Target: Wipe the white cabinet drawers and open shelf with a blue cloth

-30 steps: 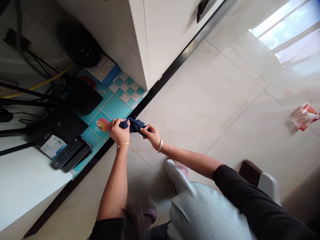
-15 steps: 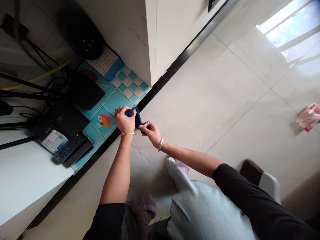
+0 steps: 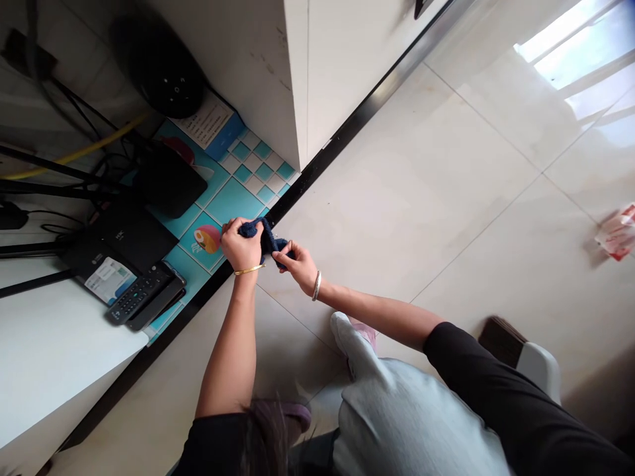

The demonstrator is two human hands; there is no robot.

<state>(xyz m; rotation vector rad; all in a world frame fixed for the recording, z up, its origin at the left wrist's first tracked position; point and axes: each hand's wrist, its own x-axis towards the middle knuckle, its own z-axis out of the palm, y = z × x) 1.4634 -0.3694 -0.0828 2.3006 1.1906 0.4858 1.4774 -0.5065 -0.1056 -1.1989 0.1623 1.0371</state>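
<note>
A dark blue cloth (image 3: 268, 237), bunched and thick like a towel, stretches between my two hands over the black edge of the shelf. My left hand (image 3: 241, 246), with a gold bangle at the wrist, is closed around one bunched end. The other end is pinched between the thumb and fingers of my right hand (image 3: 300, 266), which has a silver bangle at its wrist. Part of the cloth is hidden behind my fingers.
On the teal tiled shelf surface (image 3: 232, 201) are a black router (image 3: 119, 231), a remote control (image 3: 136, 294), a black box (image 3: 171, 180) and cables. A white cabinet (image 3: 342, 59) rises beyond. A crumpled wrapper (image 3: 618, 233) and a brush (image 3: 506, 340) lie on the floor.
My left hand has shifted slightly left and down with its end of the cloth. My right hand has moved a little left, and more cloth shows beside its fingers.
</note>
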